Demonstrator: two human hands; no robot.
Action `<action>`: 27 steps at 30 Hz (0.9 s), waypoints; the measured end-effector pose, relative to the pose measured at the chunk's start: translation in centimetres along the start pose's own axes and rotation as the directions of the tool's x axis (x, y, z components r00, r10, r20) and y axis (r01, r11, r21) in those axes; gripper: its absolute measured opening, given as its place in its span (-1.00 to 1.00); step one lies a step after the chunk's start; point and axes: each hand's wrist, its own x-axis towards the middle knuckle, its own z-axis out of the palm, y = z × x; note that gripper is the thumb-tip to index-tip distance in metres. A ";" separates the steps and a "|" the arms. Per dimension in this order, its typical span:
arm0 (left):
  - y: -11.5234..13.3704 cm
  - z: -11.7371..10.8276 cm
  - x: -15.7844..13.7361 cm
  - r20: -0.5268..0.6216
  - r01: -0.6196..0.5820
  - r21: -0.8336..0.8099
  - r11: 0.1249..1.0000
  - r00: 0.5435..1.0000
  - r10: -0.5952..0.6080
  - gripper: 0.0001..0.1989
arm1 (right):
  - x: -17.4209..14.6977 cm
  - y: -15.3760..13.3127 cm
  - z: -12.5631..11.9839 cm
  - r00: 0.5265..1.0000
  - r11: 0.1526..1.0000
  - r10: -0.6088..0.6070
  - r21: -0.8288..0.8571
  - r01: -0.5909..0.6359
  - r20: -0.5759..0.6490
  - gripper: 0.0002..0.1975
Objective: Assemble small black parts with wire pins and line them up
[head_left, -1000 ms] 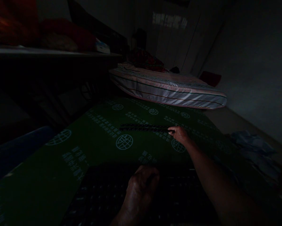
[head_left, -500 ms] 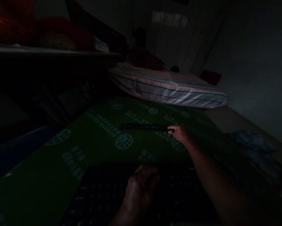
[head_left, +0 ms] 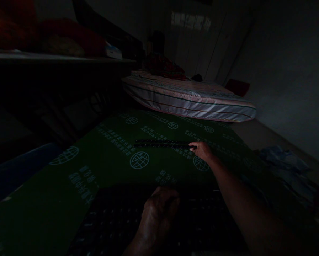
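My right hand (head_left: 201, 149) pinches the right end of the black strips (head_left: 163, 144), two long narrow pieces with small light marks. They lie side by side above or on a green printed sheet (head_left: 113, 170); contact is too dark to tell. Nearer to me is a wide black panel (head_left: 110, 217) with rows of small light marks, like a large keyboard. On its middle rests my left hand (head_left: 160, 209), fingers curled and closed. Whatever those fingers hold, if anything, is lost in the dark.
Beyond the sheet stands a mattress (head_left: 188, 103) with a striped cover and dark red cloth (head_left: 166, 67) on top. A shelf (head_left: 63, 58) at the left carries bundles. Crumpled cloth (head_left: 286, 163) lies at the right, near a pale wall (head_left: 290, 81). The room is very dim.
The whole view has shifted very slightly left. Both hands and the black strips keep their places.
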 end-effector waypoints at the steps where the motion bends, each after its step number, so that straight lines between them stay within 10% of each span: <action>1: 0.0 0.0 0.0 0.002 -0.002 -0.001 1.000 1.000 0.002 -0.86 | 0.0 0.0 0.0 1.000 1.000 0.001 0.001 -0.001 0.000 -0.72; 27: -0.2 -0.1 0.1 0.000 -0.001 -0.008 1.000 1.000 0.001 -0.86 | -1.7 -0.9 -1.1 0.993 0.979 0.072 0.199 -0.053 -0.088 -0.68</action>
